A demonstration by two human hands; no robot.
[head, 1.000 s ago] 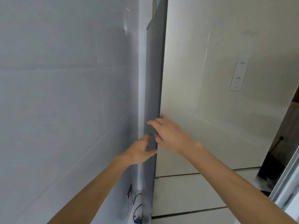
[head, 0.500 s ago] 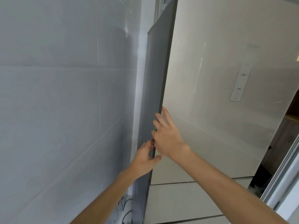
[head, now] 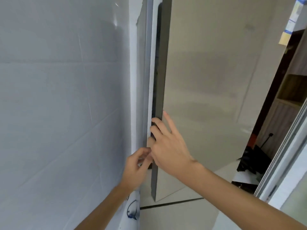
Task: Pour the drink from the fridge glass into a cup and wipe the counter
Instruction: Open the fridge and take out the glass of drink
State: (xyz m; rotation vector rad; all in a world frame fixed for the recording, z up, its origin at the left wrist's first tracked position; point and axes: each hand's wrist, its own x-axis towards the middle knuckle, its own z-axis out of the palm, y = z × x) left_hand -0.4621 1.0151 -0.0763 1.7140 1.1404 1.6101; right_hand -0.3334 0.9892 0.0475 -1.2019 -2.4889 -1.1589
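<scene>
Just left of the right hand point(head: 167, 146) runs the dark edge of the fridge door point(head: 207, 97), ajar, a thin dark gap showing between it and the white strip of the fridge body. Right hand: arm comes in from lower right, palm against the door face, three fingers hooked round the door edge into the gap, index finger sticking up straight and loose on the beige front. So it grips the door edge, half curled. Left hand point(head: 135, 168): arm comes up from the bottom centre, sits directly below and touching the right hand, fingers bent toward the same edge; blurred, cannot tell whether it really holds the edge or only rests there. Fridge glass and cup: not visible, the gap is too narrow to see inside. Left of both hands, a pale grey tiled wall point(head: 58, 113) very close to the fridge side, which leaves little room on that side. Below the left wrist, a dark cable point(head: 131, 211) loops in the slot between wall and fridge. Below the right hand, the door's bottom corner hangs above a lower drawer front point(head: 174, 216). Far right of the right forearm, a sliding door frame point(head: 282, 163), wooden shelving point(head: 292, 92) behind it, a dark bag point(head: 250, 163) on the floor. Top right, a label sticker point(head: 292, 22) on the door.
</scene>
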